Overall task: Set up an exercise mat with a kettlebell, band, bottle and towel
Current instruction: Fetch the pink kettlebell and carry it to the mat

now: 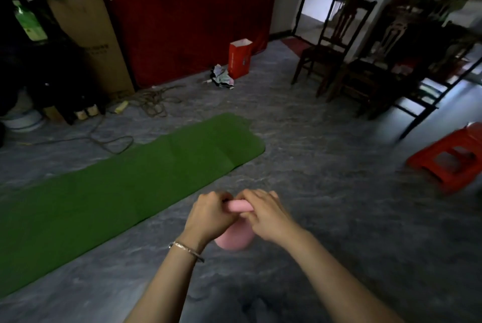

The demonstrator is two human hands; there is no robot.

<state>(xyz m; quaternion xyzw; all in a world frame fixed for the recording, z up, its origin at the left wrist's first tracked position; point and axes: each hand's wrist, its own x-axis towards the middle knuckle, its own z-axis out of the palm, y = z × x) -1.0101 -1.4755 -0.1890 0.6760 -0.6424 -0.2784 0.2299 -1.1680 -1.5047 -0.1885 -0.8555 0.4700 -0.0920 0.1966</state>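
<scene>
A long green exercise mat [125,179] lies unrolled on the grey floor, running from lower left to the middle. A pink kettlebell [234,238] hangs just right of the mat's near edge. Its handle runs between both fists. My left hand [208,214], with a bracelet on the wrist, grips the handle's left end. My right hand [263,214] grips the right end. The kettlebell's round body shows below my hands, partly hidden by them. Band, bottle and towel for the mat are not identifiable in this view.
A red plastic stool [451,158] stands at the right. Dark wooden chairs [336,43] and a table stand at the back right. A red paper bag [239,57], crumpled cloth [222,78], loose cords [154,100], a cardboard box [91,40] and a green bottle [28,22] line the back left.
</scene>
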